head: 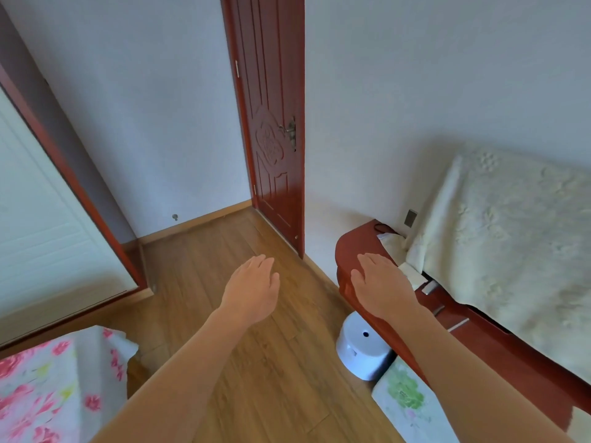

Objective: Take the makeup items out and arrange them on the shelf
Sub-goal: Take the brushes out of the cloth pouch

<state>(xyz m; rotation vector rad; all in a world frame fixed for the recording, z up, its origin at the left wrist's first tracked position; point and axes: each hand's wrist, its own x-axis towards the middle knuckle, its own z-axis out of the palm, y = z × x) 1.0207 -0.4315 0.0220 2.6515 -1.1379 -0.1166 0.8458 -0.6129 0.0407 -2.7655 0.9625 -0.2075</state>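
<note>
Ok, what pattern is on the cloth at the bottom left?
The cloth is white with pink and red flowers; the head view shows it best.

Hands: two, left hand (pixel 254 290) and right hand (pixel 382 284)
Door (pixel 271 129): one
White stool (pixel 363 346): one
Cream cover (pixel 511 235): one
Wall socket (pixel 410 218): one

White walls (pixel 166 91) meet a wood-plank floor (pixel 243 362). A reddish carved door (pixel 271 129) stands closed; a cream cloth (pixel 511 238) drapes the red-brown desk (pixel 355 251).

Left grip (pixel 252 290), right grip (pixel 380 282), both flat
</note>
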